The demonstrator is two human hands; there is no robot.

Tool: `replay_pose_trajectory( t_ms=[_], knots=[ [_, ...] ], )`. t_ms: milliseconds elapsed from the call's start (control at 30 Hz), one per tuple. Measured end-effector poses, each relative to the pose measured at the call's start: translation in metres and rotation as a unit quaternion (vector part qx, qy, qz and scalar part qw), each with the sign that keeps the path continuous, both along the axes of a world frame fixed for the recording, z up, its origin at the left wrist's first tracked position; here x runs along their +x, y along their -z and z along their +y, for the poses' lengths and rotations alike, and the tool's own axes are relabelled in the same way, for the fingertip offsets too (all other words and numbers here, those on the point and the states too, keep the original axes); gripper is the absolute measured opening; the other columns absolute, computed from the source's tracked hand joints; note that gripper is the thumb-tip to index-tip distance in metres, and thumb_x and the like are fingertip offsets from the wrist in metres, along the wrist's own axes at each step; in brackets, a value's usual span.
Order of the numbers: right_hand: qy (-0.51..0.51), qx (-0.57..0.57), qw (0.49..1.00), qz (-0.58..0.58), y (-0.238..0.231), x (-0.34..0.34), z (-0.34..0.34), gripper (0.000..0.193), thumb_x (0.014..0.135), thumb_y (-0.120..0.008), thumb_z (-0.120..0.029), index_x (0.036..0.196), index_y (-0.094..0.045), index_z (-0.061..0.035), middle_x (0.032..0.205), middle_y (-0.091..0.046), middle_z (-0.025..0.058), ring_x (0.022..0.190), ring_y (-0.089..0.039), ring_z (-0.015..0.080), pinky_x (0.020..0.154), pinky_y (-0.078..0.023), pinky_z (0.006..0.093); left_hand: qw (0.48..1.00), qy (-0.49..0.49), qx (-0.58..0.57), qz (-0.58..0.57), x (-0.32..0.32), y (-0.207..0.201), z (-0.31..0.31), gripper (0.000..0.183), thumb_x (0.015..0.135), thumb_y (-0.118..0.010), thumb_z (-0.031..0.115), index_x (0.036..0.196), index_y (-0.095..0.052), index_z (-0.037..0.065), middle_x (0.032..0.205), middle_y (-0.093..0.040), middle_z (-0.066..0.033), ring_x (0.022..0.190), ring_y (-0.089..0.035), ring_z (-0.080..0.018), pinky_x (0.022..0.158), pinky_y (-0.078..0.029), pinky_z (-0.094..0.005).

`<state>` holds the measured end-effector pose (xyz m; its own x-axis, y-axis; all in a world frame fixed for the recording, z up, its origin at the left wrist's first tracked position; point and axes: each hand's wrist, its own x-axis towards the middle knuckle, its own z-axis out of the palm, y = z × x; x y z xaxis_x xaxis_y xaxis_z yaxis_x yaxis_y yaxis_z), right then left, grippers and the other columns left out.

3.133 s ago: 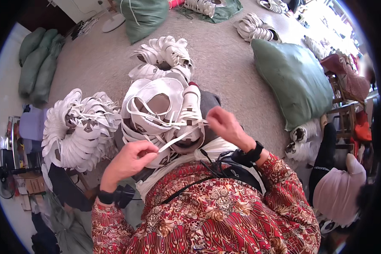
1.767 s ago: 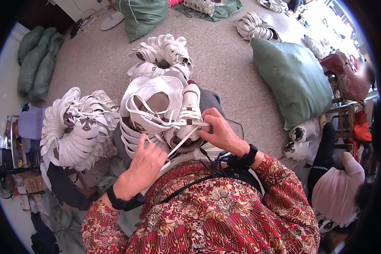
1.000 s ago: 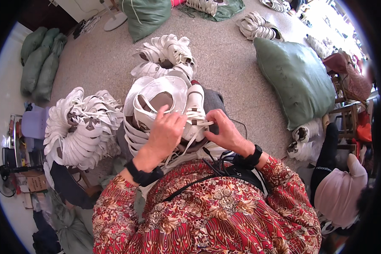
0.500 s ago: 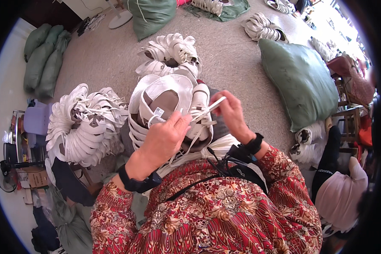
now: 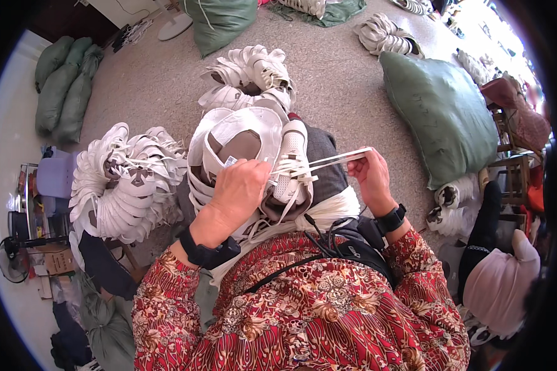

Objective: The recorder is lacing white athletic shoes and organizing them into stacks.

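Note:
A white perforated shoe upper (image 5: 294, 141) lies over my lap, its toe pointing away from me and its white laces threaded across the middle. My right hand (image 5: 372, 180) is closed in a pinch on the white shoelace (image 5: 335, 159), whose two strands run taut from the upper out to the right. On the upper's left side my left hand (image 5: 242, 187) is closed, with a bit of white lace at its fingertips. Just left of it sits a bundle of nested white uppers (image 5: 267, 131) with brown lining, partly covered by that hand.
Bundled white uppers (image 5: 127, 213) stand at my left, and another bundle (image 5: 254, 74) lies ahead on the floor. A bulging green sack (image 5: 439, 120) rests at the right. Further green sacks (image 5: 65, 93) lean at the far left, near a fan (image 5: 11, 258). Another person's pink-clad leg (image 5: 501, 284) shows lower right.
My right hand has moved right and slightly down, drawing the lace strands out long and straight. My left hand has shifted slightly, staying beside the upper.

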<state>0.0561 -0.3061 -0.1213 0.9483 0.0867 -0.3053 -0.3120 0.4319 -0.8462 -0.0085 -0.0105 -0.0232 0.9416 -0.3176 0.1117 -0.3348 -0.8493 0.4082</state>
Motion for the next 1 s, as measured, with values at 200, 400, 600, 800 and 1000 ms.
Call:
replay_pose_trajectory(
  t_ms=[200, 400, 600, 800, 1000],
  knots=[
    [0.001, -0.261, 0.959, -0.112, 0.003, -0.003, -0.004, 0.019, 0.101, -0.050, -0.016, 0.105, -0.061, -0.0009, 0.088, -0.066, 0.0055, 0.077, -0.063, 0.0140, 0.070, -0.052, 0.0271, 0.992, 0.017, 0.053, -0.115, 0.018, 0.000, -0.001, 0.014, 0.087, -0.070, 0.015, 0.088, -0.069, 0.001, 0.075, -0.059, -0.0130, 0.076, -0.060, -0.0330, 0.067, -0.047, -0.0400],
    [-0.226, -0.165, 0.942, -0.187, -0.071, -0.020, 0.037, 0.015, 0.100, -0.055, -0.008, 0.103, -0.066, 0.0018, 0.093, -0.068, 0.0047, 0.081, -0.063, 0.0106, 0.074, -0.052, 0.0252, 0.978, -0.022, -0.165, 0.125, 0.024, 0.007, 0.007, 0.017, 0.088, -0.069, 0.014, 0.086, -0.068, -0.002, 0.077, -0.059, -0.0131, 0.070, -0.059, -0.0279, 0.065, -0.046, -0.0375],
    [-0.402, -0.128, 0.907, 0.000, -0.041, -0.038, 0.101, 0.029, 0.102, -0.052, -0.013, 0.123, -0.058, 0.0060, 0.106, -0.066, 0.0121, 0.084, -0.069, 0.0163, 0.074, -0.059, 0.0296, 0.980, -0.010, -0.160, 0.119, 0.027, 0.011, 0.003, 0.016, 0.089, -0.067, 0.014, 0.090, -0.068, -0.002, 0.080, -0.061, -0.0156, 0.068, -0.060, -0.0293, 0.064, -0.047, -0.0387],
    [-0.340, -0.094, 0.929, 0.113, -0.038, -0.033, 0.138, 0.031, 0.099, -0.049, -0.020, 0.109, -0.060, 0.0072, 0.092, -0.066, 0.0154, 0.068, -0.069, 0.0212, 0.057, -0.058, 0.0327, 0.980, -0.041, -0.147, 0.127, 0.012, 0.016, 0.029, 0.017, 0.091, -0.062, 0.013, 0.093, -0.065, -0.003, 0.081, -0.065, -0.0197, 0.071, -0.064, -0.0311, 0.066, -0.048, -0.0403],
    [-0.334, -0.125, 0.930, 0.091, -0.042, -0.038, 0.132, 0.030, 0.100, -0.054, -0.022, 0.110, -0.059, 0.0058, 0.093, -0.065, 0.0130, 0.068, -0.070, 0.0206, 0.060, -0.060, 0.0309, 0.982, -0.004, -0.176, 0.069, -0.001, 0.022, 0.035, 0.012, 0.092, -0.061, 0.011, 0.093, -0.062, -0.001, 0.083, -0.064, -0.0168, 0.072, -0.061, -0.0328, 0.066, -0.048, -0.0421]
  ],
)
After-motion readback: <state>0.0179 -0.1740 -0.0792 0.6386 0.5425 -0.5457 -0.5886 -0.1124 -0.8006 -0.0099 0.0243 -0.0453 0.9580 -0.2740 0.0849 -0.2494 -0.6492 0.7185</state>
